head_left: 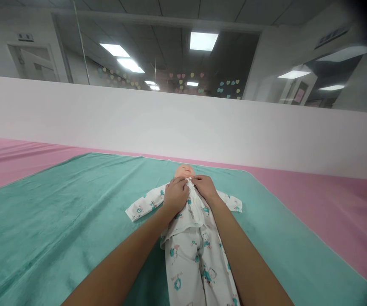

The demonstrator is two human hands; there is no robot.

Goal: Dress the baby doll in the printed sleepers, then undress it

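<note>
Cool, even, moderate light. Source: ceiling panels point(203, 41), blown out white. White wall point(107, 119) flatly lit. Left hand point(175, 196), right hand point(206, 187) and suit point(190, 250) sharp; soft shadow beside suit on cloth point(59, 221). Far room soft. Edges bowed; top-right corner dark.
</note>
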